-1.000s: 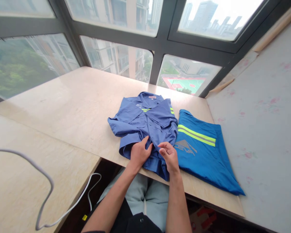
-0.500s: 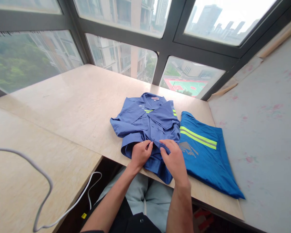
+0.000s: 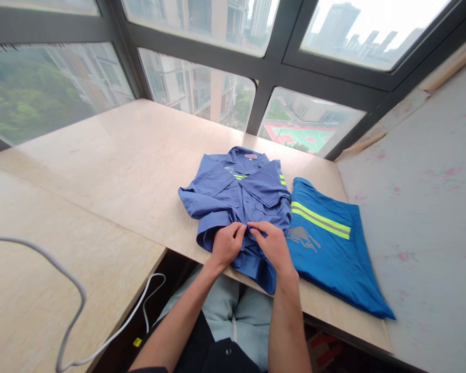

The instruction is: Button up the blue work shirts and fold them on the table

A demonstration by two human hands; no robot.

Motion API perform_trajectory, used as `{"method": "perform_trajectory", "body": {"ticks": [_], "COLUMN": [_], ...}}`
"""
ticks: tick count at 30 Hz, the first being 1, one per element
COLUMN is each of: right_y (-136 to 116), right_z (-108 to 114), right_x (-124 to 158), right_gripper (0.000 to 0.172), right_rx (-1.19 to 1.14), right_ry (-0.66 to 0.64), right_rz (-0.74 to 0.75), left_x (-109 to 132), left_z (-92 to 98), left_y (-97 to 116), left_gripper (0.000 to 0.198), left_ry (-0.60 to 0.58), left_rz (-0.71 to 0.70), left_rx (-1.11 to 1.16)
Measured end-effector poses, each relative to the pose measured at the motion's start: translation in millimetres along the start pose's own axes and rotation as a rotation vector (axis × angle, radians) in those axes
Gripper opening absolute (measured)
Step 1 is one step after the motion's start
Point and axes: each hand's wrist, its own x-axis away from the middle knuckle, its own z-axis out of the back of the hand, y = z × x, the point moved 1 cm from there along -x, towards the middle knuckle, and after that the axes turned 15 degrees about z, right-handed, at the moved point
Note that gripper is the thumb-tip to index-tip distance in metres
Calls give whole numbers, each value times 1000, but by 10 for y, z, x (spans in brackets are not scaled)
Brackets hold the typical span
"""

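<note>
A purple-blue work shirt (image 3: pixel 225 194) lies face up in front of me, its collar toward the window and its sleeves folded over the chest. Neon yellow stripes show on it. My left hand (image 3: pixel 228 242) pinches the front placket low on the shirt. Right beside it, my right hand (image 3: pixel 270 243) pinches the same front edge, fingertips almost meeting those of the left. Whether a button sits between the fingers is hidden. The lower hem hangs over the counter's front edge.
To the right lies a folded bright blue garment (image 3: pixel 326 254) with a yellow-grey stripe, against the papered wall (image 3: pixel 423 207). A white cable (image 3: pixel 79 290) loops across the left side of the counter (image 3: pixel 101 155). Windows stand behind.
My right hand has moved left, bringing its fingertips to my left hand's at the placket. The left hand keeps its pinch. The view has shifted slightly.
</note>
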Motion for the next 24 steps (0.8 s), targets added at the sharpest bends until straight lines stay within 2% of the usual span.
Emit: {"method": "perform_trajectory", "body": {"ticks": [9, 11, 16, 20, 24], "right_y": [27, 27, -9, -1, 58], "right_z": [-117, -110, -99, -129, -173], "right_x": [61, 69, 83, 97, 115], "right_gripper": [23, 23, 21, 21, 21], "right_rx": [-2, -2, -11, 52, 71], "right_ry": [186, 178, 65, 40, 30], "right_rz": [-67, -77, -75, -115, -42], "left_x": [-7, -3, -4, -11, -8], "left_z": [10, 13, 33, 49, 52], "left_y": [-4, 0, 12, 19, 16], "left_gripper": [24, 25, 25, 25, 25], "left_ry": [-1, -1, -10, -29, -37], "left_rz": [10, 13, 14, 9, -4], "left_rx": [31, 30, 24, 55, 76]}}
